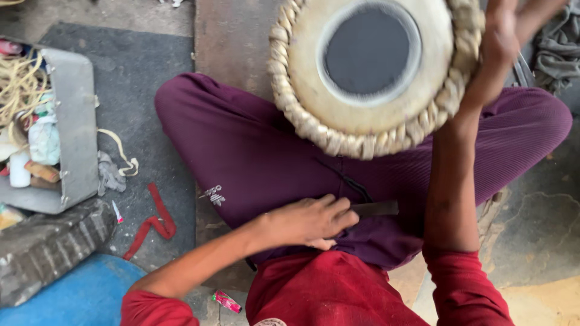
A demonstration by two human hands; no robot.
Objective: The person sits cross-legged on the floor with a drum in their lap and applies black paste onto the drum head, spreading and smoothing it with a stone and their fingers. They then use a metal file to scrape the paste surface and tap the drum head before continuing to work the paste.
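The right hand (504, 45) clasps the drum (371, 72) rim at three o'clock. The left hand (311, 220), at six o'clock, closes on a dark flat tool (374, 209).

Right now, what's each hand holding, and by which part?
Right hand grips the drum by its braided rim. Left hand holds a dark flat tool by one end.

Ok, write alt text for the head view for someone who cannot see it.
A person sitting cross-legged in maroon trousers steadies a round hand drum with a dark centre and braided rim with the right hand, while the left hand grips a flat dark tool on the lap. A grey metal box of clutter sits on the floor nearby.
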